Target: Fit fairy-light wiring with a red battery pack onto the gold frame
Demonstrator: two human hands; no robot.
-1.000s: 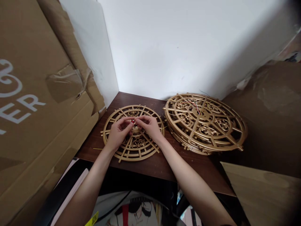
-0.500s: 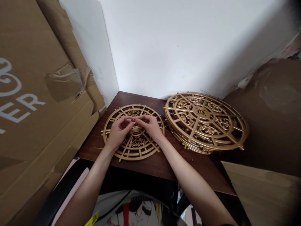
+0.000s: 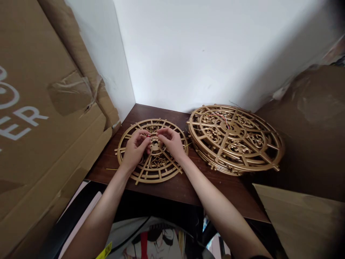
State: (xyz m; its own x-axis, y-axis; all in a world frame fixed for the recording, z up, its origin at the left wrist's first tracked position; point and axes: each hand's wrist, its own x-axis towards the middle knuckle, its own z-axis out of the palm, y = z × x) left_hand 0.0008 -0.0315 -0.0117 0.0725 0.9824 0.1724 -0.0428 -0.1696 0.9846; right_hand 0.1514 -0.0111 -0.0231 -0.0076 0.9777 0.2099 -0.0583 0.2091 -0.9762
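A gold round lattice frame point(image 3: 156, 180) with scrollwork lies flat on the dark brown table point(image 3: 175, 192). Over its hub, my left hand point(image 3: 134, 150) pinches a small red piece point(image 3: 148, 136), too small to identify. To the right of it, my right hand point(image 3: 174, 144) has thumb and forefinger brought together above the frame; a thin wire seems to run near the fingertips, but what they hold is unclear. A dark opening shows in the hub between both hands. Thin yellow wires stick out past the frame's rim.
At right stands a stack of similar gold frames point(image 3: 221, 151), with red and white wires at the top hub. A large cardboard box point(image 3: 67, 151) borders the left side; more cardboard point(image 3: 299, 216) is at right. A white wall point(image 3: 205, 54) rises behind the table.
My hands have moved apart slightly, the left going left with the red piece. The hub's opening now shows between them. The view has shifted a little.
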